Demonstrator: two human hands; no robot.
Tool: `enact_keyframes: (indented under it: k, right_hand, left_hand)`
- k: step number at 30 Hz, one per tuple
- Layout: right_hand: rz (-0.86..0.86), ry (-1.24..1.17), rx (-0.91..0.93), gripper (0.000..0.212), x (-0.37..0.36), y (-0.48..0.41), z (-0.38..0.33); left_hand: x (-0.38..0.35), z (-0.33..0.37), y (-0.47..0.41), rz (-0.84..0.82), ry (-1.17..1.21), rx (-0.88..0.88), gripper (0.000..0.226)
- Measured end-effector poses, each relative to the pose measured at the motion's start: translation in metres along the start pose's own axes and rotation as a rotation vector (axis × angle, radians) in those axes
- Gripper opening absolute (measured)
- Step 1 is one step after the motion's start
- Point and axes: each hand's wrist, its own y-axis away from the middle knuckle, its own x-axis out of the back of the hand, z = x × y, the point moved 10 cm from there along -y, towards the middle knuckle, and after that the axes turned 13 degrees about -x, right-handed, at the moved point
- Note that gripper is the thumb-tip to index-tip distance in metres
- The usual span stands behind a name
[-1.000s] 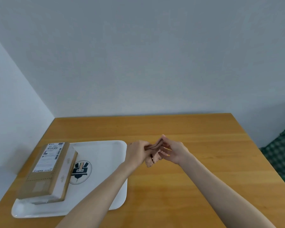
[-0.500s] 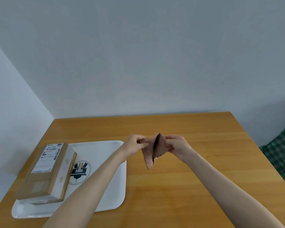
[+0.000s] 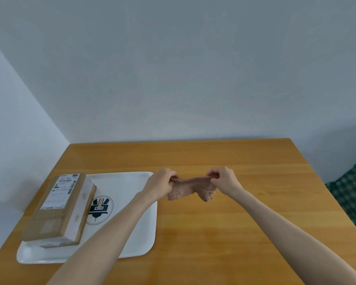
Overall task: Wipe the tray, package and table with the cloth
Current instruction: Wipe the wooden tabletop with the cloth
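Observation:
A small pinkish-brown cloth [image 3: 190,188] hangs stretched in the air above the wooden table [image 3: 234,223]. My left hand [image 3: 161,185] pinches its left top corner and my right hand [image 3: 223,179] pinches its right top corner. To the left lies a white tray [image 3: 132,233] with a dark logo in its middle. A brown cardboard package [image 3: 58,206] with a white shipping label lies on the tray's left half. My left forearm crosses over the tray's right side.
The table stands in a room corner, with grey walls behind and to the left. A green checked fabric [image 3: 353,190] shows past the table's right edge.
My hands have drawn apart and pulled the folded cloth open, so it now spans between them instead of hanging bunched.

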Motion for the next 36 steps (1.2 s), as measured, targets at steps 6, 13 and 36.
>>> enact_keyframes:
  k: [6,13,36]
  right_hand:
    - [-0.166,0.357,0.088,0.027,-0.089,0.027,0.052]
    - [-0.508,0.53,0.111,0.038,-0.18,0.078,0.104]
    - [-0.432,0.677,0.322,0.055,-0.185,0.09,0.084]
  left_hand:
    - [-0.071,0.002,0.056,-0.181,-0.282,-0.185,0.03]
    - [-0.159,-0.016,0.131,-0.601,0.012,-0.078,0.033]
    - [-0.152,-0.006,0.126,-0.544,-0.321,-0.467,0.036]
